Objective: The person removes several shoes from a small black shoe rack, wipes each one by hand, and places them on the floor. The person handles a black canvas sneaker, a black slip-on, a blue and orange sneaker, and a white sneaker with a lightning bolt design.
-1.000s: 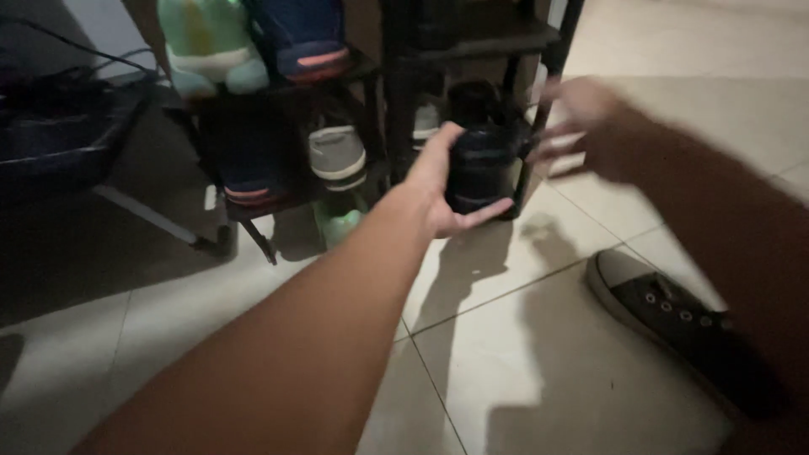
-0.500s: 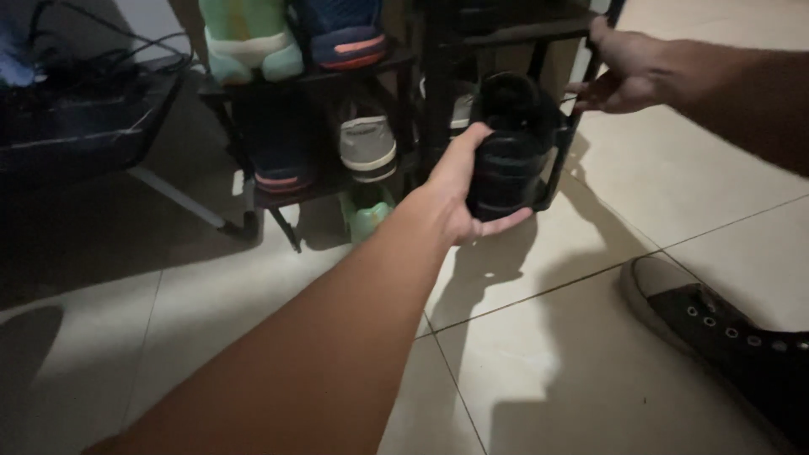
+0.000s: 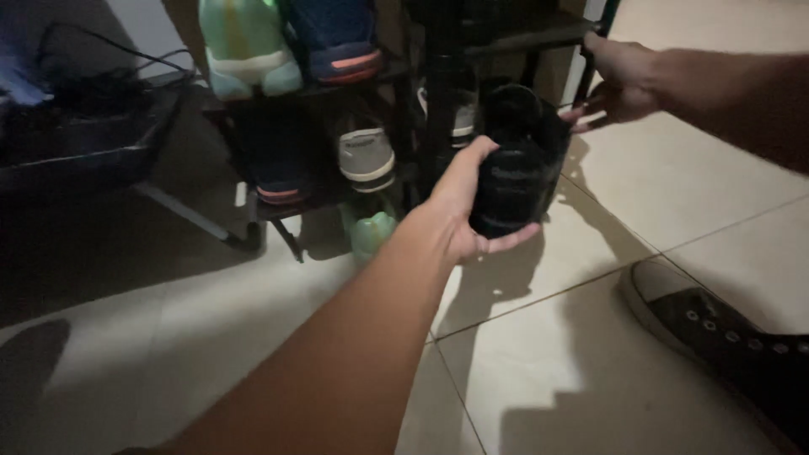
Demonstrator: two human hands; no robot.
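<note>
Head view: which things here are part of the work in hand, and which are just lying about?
In use:
- black shoe, held by left hand
- shoe rack, gripped by right hand

Lying about:
- black sneaker on the floor
- green slippers
- grey shoe
- cables

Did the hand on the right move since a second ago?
Yes. The right hand was blurred in mid-air beside the black shoe rack; now it rests against the rack's right post, higher up and closer to it.
</note>
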